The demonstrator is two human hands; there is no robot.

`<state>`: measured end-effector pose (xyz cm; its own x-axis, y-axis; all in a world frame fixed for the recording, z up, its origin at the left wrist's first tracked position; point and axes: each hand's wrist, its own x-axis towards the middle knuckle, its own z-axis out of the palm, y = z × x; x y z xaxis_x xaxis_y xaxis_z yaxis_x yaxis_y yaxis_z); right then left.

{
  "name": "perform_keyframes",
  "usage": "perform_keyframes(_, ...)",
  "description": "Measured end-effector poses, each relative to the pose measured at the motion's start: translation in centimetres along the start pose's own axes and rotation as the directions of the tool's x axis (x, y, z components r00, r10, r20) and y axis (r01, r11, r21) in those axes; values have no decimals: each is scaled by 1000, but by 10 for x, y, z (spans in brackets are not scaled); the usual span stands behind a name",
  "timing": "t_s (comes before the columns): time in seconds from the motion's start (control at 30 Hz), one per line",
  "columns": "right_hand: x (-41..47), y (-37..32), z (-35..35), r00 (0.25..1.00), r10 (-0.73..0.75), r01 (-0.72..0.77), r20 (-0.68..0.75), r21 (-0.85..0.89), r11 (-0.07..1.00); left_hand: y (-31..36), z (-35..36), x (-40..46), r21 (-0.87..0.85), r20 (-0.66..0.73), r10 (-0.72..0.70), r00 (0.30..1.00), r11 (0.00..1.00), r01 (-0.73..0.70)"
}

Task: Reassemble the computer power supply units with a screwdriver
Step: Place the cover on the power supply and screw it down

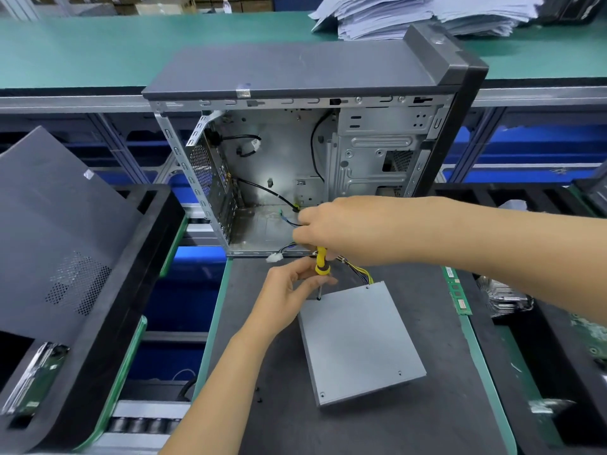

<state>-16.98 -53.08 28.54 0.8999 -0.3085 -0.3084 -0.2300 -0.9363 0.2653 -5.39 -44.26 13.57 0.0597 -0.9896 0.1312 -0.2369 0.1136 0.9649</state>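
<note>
A grey power supply unit [361, 343] lies flat on the dark mat, its yellow and black cable bundle [359, 270] running toward the open computer case [295, 152] behind it. A yellow-handled screwdriver [321, 262] stands upright with its tip at the unit's far left corner. My right hand [331, 226] grips the top of the handle from above. My left hand [289, 290] pinches the lower handle and shaft with thumb and fingers. The screw under the tip is too small to make out.
A dark side panel [62, 231] leans on a black tray at the left. A green memory stick [458, 290] and a heatsink [505, 297] lie at the right. Two small black screws [258, 395] sit on the mat [262, 428]. Paper stacks [410, 14] are on the far bench.
</note>
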Motion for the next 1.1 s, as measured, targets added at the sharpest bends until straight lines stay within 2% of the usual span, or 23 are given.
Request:
perform_keyframes(0.07,2,-2,2,997,47,-53,-56,-99,994,-2,0,2,16,7,-8,1000,1000,8)
perform_keyframes(0.13,0,-5,3,989,47,-71,-138,-179,981,2,4,3,-13,-66,-31,997,999,30)
perform_keyframes(0.2,-1,-7,5,981,36,-71,-190,-183,981,8,8,5,-69,-134,-22,991,998,13)
perform_keyframes(0.27,-1,-4,8,987,37,-55,-155,-118,992,13,8,6,-68,-122,7,993,998,-15)
perform_keyframes(0.33,-2,-1,7,999,11,-12,-39,-26,1000,15,0,5,-66,-33,15,999,998,-17)
perform_keyframes(0.43,-1,0,6,1000,-22,21,-12,-64,998,16,-8,2,-81,94,6,996,997,1)
perform_keyframes(0.47,0,-2,6,1000,-7,5,-21,-106,994,16,-7,2,-92,87,10,996,996,-2)
perform_keyframes(0.57,3,-8,6,996,66,-76,-68,-168,983,17,0,4,-81,-47,37,998,996,-41)
perform_keyframes(0.67,5,-11,5,989,123,-139,-84,-222,965,18,2,7,-55,-48,94,994,994,-97)
perform_keyframes(0.73,0,-10,2,996,84,-85,-18,-186,979,18,-2,7,-72,-4,59,998,996,-59)
perform_keyframes(0.8,-4,-6,1,999,-18,23,49,-102,994,18,-8,6,-117,37,-15,999,993,20)
perform_keyframes(0.87,-5,-2,-1,996,-75,81,57,-104,991,18,-14,4,-121,106,-33,994,992,45)
perform_keyframes(0.97,-2,-1,2,999,3,-9,-33,-185,983,17,-16,-1,-246,157,-37,987,966,75)
perform_keyframes(1.03,2,-4,4,996,51,-66,-73,-219,974,19,-10,-3,-289,107,-62,992,953,91)
perform_keyframes(1.1,4,-9,5,986,112,-138,-122,-227,964,18,-3,-1,-230,9,-56,998,972,56)
